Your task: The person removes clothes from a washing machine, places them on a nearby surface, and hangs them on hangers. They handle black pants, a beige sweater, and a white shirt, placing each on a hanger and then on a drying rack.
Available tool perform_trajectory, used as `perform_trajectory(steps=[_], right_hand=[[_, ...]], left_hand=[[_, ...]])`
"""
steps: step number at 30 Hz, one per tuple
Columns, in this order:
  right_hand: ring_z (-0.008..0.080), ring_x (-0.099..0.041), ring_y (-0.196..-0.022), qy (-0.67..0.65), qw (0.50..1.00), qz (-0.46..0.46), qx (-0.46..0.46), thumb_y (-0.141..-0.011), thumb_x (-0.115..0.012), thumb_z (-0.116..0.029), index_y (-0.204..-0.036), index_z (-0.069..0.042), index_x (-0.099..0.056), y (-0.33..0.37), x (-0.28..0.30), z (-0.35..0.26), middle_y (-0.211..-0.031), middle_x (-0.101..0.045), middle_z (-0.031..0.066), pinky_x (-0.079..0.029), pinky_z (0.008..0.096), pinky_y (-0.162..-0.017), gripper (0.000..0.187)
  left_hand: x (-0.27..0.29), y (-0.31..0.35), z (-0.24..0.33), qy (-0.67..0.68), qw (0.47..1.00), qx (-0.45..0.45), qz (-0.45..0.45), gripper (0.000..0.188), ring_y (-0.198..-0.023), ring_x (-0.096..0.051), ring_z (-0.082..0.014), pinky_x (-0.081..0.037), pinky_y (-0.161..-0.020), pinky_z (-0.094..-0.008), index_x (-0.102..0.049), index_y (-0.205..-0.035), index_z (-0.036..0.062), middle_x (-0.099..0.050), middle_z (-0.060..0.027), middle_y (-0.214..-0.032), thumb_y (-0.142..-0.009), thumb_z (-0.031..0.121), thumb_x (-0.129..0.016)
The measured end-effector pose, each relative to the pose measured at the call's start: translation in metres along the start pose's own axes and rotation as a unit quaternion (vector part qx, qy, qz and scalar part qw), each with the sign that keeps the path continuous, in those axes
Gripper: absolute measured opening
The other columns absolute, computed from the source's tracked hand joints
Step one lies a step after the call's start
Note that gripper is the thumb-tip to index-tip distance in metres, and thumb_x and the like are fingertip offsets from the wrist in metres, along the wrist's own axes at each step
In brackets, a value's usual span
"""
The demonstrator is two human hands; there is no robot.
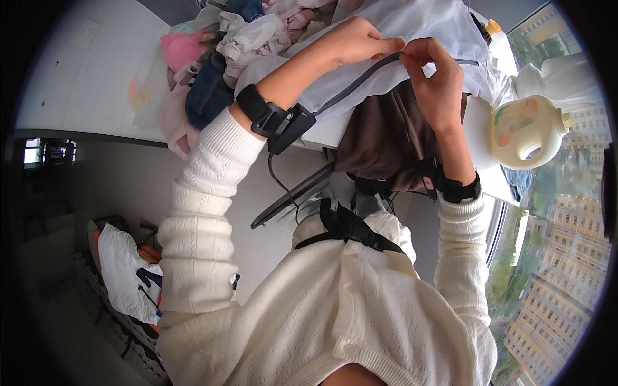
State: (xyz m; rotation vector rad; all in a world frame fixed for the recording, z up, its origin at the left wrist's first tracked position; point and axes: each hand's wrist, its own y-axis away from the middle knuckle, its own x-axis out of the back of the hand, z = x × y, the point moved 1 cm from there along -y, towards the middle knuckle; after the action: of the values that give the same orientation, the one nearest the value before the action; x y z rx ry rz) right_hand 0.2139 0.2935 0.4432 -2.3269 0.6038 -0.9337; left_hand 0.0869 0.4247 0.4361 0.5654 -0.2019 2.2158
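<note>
A white sheer bag (pixel 418 22), which looks like a mesh laundry bag, lies over the table's near edge with a dark grey zipper strip (pixel 357 83) along its side. My left hand (pixel 360 42) pinches at this strip, thumb and fingers together. Just right of it, my right hand (pixel 438 80) has thumb and forefinger closed on the same strip, the two sets of fingertips almost touching. Below the strip a brown garment (pixel 380 135) hangs off the edge between my forearms; whether it is partly inside the bag I cannot tell.
Left of the bag, a heap of clothes (pixel 254 38) in white, pink and navy spills over the white table (pixel 84 77). A cream detergent bottle (pixel 505 132) stands at the right by the window (pixel 547 270). A white pillow (pixel 122 270) rests on a seat at lower left.
</note>
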Motion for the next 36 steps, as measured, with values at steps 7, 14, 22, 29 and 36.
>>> perform_trajectory(steps=[7,14,22,29,36], right_hand=[[0.0263,-0.057,-0.072,0.062,0.988,0.029,0.138,-0.074,-0.062,0.007,-0.083,-0.007,-0.058,-0.007,0.001,-0.005,-0.076,-0.061,0.0049,-0.048,0.0367,-0.063,0.018],[0.0193,-0.053,-0.073,0.117,0.927,-0.173,0.312,-0.068,-0.061,-0.012,-0.077,-0.008,-0.052,0.057,-0.072,-0.061,-0.072,-0.050,0.0021,-0.047,0.0301,-0.067,0.013],[0.0224,-0.058,-0.082,0.015,0.920,-0.266,0.287,-0.066,-0.063,-0.007,-0.082,-0.006,-0.054,0.097,-0.125,-0.063,-0.075,-0.056,0.0041,-0.052,0.0331,-0.069,0.018],[0.0306,-0.057,-0.085,-0.065,0.955,-0.245,0.151,-0.065,-0.060,0.002,-0.085,-0.001,-0.051,0.069,-0.117,-0.079,-0.083,-0.056,0.0110,-0.052,0.0393,-0.073,0.022],[0.0343,-0.059,-0.092,-0.098,0.899,-0.394,0.163,-0.072,-0.062,-0.001,-0.090,-0.002,-0.053,0.073,-0.123,-0.067,-0.091,-0.060,0.0133,-0.050,0.0434,-0.080,0.020]], left_hand=[[0.007,-0.062,0.012,0.064,0.992,0.022,-0.108,0.017,-0.053,-0.049,-0.0068,-0.037,-0.047,-0.0224,-0.067,-0.077,0.0044,-0.058,0.0010,-0.065,-0.084,0.020,-0.070],[0.090,-0.114,0.026,0.123,0.974,-0.053,0.182,0.020,-0.043,-0.050,-0.0110,-0.036,-0.040,-0.0232,-0.062,-0.063,0.0036,-0.057,-0.0041,-0.053,-0.082,0.009,-0.066],[0.135,-0.057,-0.026,0.203,0.946,-0.090,0.237,0.003,-0.054,-0.058,-0.0109,-0.043,-0.046,-0.0222,-0.065,-0.084,0.0035,-0.063,-0.0041,-0.069,-0.083,0.005,-0.068],[0.053,0.101,-0.054,-0.243,0.948,-0.148,0.143,0.031,-0.113,-0.045,-0.0206,-0.044,-0.092,-0.0342,-0.067,-0.106,0.0095,-0.049,-0.0073,-0.124,-0.076,0.017,-0.073],[0.068,0.157,-0.097,-0.449,0.885,-0.008,0.123,0.039,-0.109,-0.053,-0.0356,-0.046,-0.091,-0.0411,-0.068,-0.105,-0.0002,-0.057,-0.0172,-0.118,-0.071,-0.011,-0.051]])
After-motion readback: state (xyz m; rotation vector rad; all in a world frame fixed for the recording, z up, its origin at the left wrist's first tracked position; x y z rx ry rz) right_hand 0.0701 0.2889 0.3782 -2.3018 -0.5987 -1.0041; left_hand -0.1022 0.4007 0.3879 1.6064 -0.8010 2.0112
